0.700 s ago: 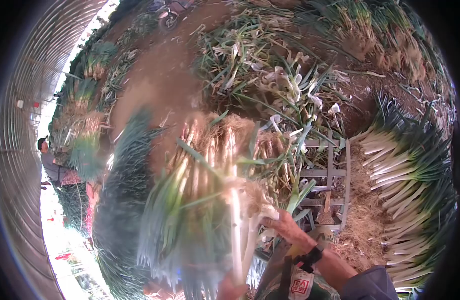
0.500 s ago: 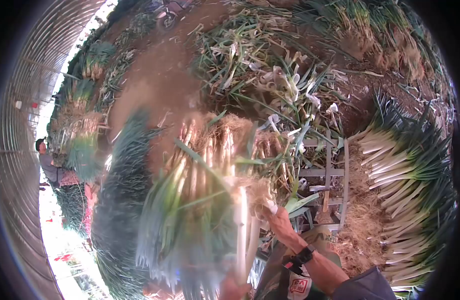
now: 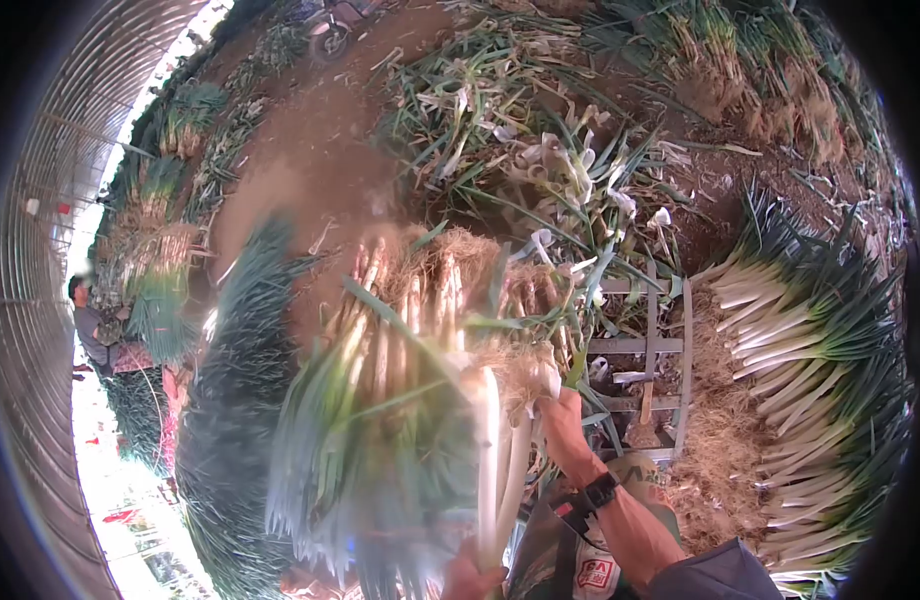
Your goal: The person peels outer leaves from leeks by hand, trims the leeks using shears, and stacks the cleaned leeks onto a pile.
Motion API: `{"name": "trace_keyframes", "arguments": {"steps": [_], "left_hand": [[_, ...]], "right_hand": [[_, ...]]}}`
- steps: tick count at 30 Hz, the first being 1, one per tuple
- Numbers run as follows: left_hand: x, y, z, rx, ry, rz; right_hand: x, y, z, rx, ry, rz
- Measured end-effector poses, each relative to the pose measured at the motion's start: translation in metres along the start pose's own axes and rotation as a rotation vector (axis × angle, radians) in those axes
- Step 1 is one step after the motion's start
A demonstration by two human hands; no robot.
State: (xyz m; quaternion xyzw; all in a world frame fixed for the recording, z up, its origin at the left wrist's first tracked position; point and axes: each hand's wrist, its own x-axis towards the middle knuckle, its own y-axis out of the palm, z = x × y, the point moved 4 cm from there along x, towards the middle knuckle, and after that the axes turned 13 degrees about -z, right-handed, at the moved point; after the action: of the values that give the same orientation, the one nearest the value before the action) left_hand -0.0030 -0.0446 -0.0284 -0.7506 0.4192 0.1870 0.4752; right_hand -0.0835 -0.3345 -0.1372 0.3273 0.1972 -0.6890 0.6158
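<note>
Two or so long white-stemmed green onions [image 3: 489, 450] stand upright in front of me, roots at the top. My left hand [image 3: 470, 577], blurred at the bottom edge, is closed round their lower stems. Near the root end, my right hand [image 3: 563, 415] pinches a pale piece of outer leaf at the side of the stems; its fingertips are partly hidden. Just behind and to the left lies a bundle of unpeeled onions [image 3: 385, 325], roots up and green leaves hanging down.
Cleaned white onions [image 3: 765, 350] lie in a long row at the right. A metal rack [image 3: 635, 346] stands beside them. Peeled leaf scraps [image 3: 570, 170] cover the soil ahead. A co-worker [image 3: 90, 322] sits at the far left beside more onion bundles [image 3: 163, 305].
My right hand has moved up and slightly right along the root end, and its forearm is now steeper. The held onions have shifted slightly to the right.
</note>
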Motion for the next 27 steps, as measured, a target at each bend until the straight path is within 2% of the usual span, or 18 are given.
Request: {"name": "trace_keyframes", "arguments": {"steps": [2,3,5,6,8,9,12,13,14,16,17,18,20,22,23,26,27], "left_hand": [[0.002,0.004,0.013,0.033,0.106,-0.028],[-0.004,0.005,0.009,-0.031,0.040,0.019],[-0.022,0.000,-0.002,-0.145,-0.093,0.125],[-0.024,0.000,0.013,-0.084,-0.110,0.106],[-0.029,0.010,0.049,0.015,-0.137,0.053],[-0.027,0.005,0.036,-0.030,-0.166,0.085],[-0.023,-0.005,0.010,-0.006,-0.114,0.046],[-0.023,-0.005,0.021,0.047,-0.189,0.017],[-0.019,-0.002,0.026,0.090,-0.166,0.018],[-0.014,-0.001,0.026,0.185,-0.124,0.030],[-0.017,-0.006,-0.012,0.175,-0.264,0.053],[-0.017,-0.005,-0.012,0.157,-0.222,0.063],[-0.015,-0.001,-0.010,0.117,-0.137,0.083],[-0.014,0.004,-0.003,0.172,-0.064,0.032],[-0.014,0.006,-0.001,0.199,-0.027,0.006],[-0.020,0.005,-0.017,0.172,-0.025,-0.055],[-0.020,0.005,-0.015,0.176,-0.012,-0.080]], "right_hand": [[0.021,0.002,0.000,0.033,0.065,-0.150],[0.061,-0.013,0.000,-0.103,-0.217,-0.146],[0.104,-0.026,0.049,-0.038,-0.326,-0.121],[0.105,-0.023,0.093,0.159,-0.153,-0.099],[0.149,-0.046,0.110,0.014,-0.361,0.008],[0.098,-0.035,0.150,-0.011,-0.289,-0.038],[0.096,-0.049,0.140,-0.267,-0.443,0.221],[0.090,-0.054,0.130,-0.477,-0.358,0.186],[0.079,-0.056,0.120,-0.586,-0.301,0.236],[0.044,-0.051,0.101,-0.633,-0.356,0.362],[0.029,-0.050,0.086,-0.641,-0.343,0.429],[0.014,-0.047,0.073,-0.651,-0.332,0.494],[-0.024,-0.033,0.075,-0.809,-0.609,0.603],[-0.038,-0.027,0.046,-0.874,-0.940,0.751],[-0.042,-0.027,0.031,-1.051,-0.890,0.772],[-0.045,-0.033,0.008,-1.099,-1.064,0.677],[-0.045,-0.033,0.007,-1.159,-0.995,0.657]]}}
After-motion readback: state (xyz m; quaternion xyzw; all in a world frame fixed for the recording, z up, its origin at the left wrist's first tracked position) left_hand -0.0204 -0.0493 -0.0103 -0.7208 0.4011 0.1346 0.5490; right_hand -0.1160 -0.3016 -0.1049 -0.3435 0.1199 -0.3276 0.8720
